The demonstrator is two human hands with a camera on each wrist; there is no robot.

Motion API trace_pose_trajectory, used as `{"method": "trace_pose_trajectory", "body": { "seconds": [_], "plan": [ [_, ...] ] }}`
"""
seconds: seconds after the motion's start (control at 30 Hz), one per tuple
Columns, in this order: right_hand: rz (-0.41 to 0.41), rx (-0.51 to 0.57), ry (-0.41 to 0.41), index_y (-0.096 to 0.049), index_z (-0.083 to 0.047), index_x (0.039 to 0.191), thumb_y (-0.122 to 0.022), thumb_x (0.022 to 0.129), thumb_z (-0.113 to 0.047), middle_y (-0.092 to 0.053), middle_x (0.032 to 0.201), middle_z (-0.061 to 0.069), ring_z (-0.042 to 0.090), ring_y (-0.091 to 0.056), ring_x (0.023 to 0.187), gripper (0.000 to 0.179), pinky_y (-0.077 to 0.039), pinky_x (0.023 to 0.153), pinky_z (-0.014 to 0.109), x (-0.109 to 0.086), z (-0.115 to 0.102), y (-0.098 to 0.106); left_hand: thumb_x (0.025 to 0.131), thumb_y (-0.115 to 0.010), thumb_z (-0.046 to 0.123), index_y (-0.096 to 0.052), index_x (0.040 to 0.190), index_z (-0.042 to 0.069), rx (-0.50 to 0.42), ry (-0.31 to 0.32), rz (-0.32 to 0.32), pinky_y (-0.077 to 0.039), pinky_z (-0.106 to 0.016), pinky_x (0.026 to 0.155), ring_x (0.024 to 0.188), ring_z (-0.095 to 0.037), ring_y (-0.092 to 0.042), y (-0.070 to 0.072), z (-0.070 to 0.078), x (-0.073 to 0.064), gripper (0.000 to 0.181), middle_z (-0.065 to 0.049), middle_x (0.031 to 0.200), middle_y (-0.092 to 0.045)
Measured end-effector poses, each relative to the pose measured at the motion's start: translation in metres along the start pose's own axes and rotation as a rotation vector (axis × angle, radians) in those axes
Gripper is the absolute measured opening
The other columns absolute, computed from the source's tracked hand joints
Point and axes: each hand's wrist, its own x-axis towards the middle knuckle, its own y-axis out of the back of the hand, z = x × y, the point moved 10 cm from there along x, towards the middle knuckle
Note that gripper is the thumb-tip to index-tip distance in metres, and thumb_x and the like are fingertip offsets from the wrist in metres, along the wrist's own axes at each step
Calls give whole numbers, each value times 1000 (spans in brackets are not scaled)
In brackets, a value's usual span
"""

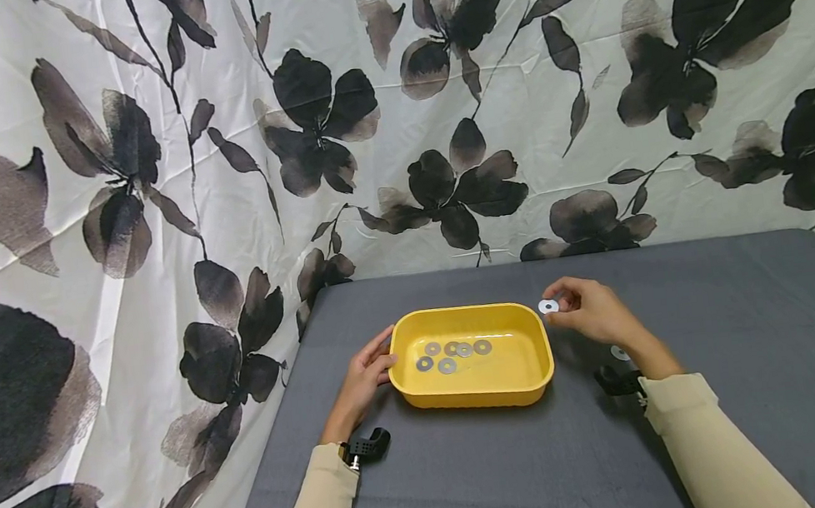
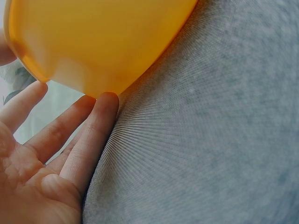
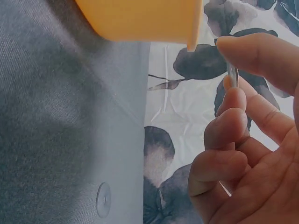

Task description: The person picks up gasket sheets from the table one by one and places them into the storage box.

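Watching this one remotely and the pinch looks a bit sketchy to me. The right hand (image 1: 595, 312) has a single washer (image 1: 548, 306) held edge-on between thumb and fingertips (image 3: 233, 100), just beside the right rim of the yellow tray (image 1: 537, 331) — not over it yet. Thin, slick disc, tiny contact area, so I'd guess it could squirt out and roll off across the grey cloth (image 1: 728, 351). The left hand (image 1: 364, 376) rests against the tray's left wall with fingers nearly straight, only bracing — a bump could still slide it. Five washers (image 1: 452, 353) lie inside; one loose washer (image 3: 103, 199) sits on the cloth.
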Motion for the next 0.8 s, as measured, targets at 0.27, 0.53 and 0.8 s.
{"method": "trace_pose_trajectory", "body": {
  "seconds": [0.27, 0.53, 0.8],
  "plan": [
    [-12, 9, 8, -67, -6, 118, -80, 88, -19, -58, 88, 7, 21, -52, 76, 35, -42, 59, 26, 0, -10, -3, 102, -59, 17, -47, 155, 25, -2, -7, -1, -61, -26, 85, 126, -38, -62, 0, 1, -1, 55, -16, 148, -57],
    [-22, 21, 36, -68, -6, 117, -79, 89, -18, -58, 87, 7, 20, -52, 75, 33, -43, 58, 26, -1, -20, -5, 101, -59, 16, -48, 154, 25, -3, -2, 8, -61, -26, 84, 125, -36, -63, 1, 0, 0, 55, -16, 148, -57],
    [-43, 25, 67, -68, -6, 117, -79, 88, -17, -58, 87, 6, 20, -52, 74, 32, -43, 58, 25, 0, -30, -11, 101, -59, 16, -47, 155, 26, 4, -1, 7, -61, -26, 84, 126, -36, -62, 0, 0, 1, 56, -14, 148, -57]
  ]
}}
